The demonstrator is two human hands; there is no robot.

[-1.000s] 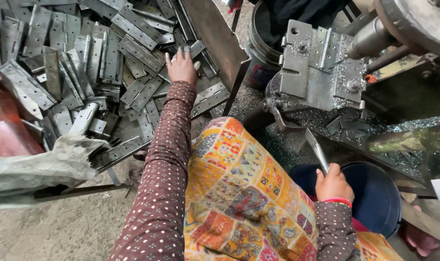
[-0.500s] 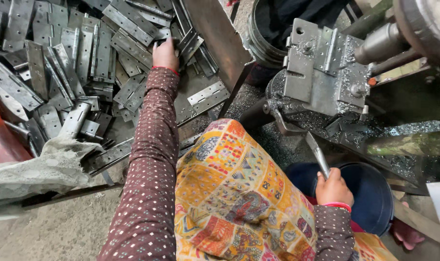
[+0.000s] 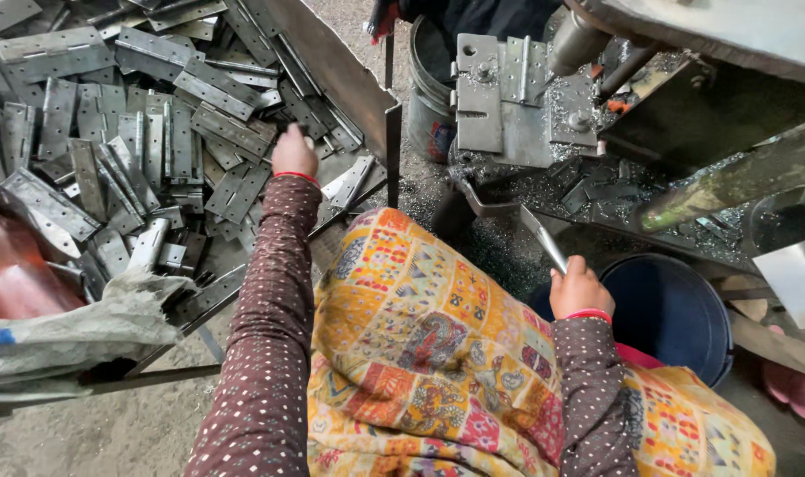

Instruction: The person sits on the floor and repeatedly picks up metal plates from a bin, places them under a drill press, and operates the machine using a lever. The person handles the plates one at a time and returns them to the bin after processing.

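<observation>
My left hand (image 3: pixel 294 152) reaches forward into a big pile of grey metal hinges (image 3: pixel 129 132) and closes its fingers on one hinge at the pile's right side. My right hand (image 3: pixel 579 287) is shut on a thin metal rod (image 3: pixel 542 237) that points up and left toward the press machine (image 3: pixel 517 97). Both arms wear dotted maroon sleeves with red bangles. A yellow patterned cloth (image 3: pixel 420 353) covers my lap between them.
A slanted steel plate (image 3: pixel 336 75) borders the hinge pile on the right. A dark blue bucket (image 3: pixel 672 309) stands by my right hand. A grey bucket (image 3: pixel 429 97) sits behind the machine. Metal chips litter the machine bed. A grey sack (image 3: pixel 75 331) lies at the left.
My left hand has drawn back from the far side of the pile toward me and closed on a hinge. My right hand with the rod has stayed in place.
</observation>
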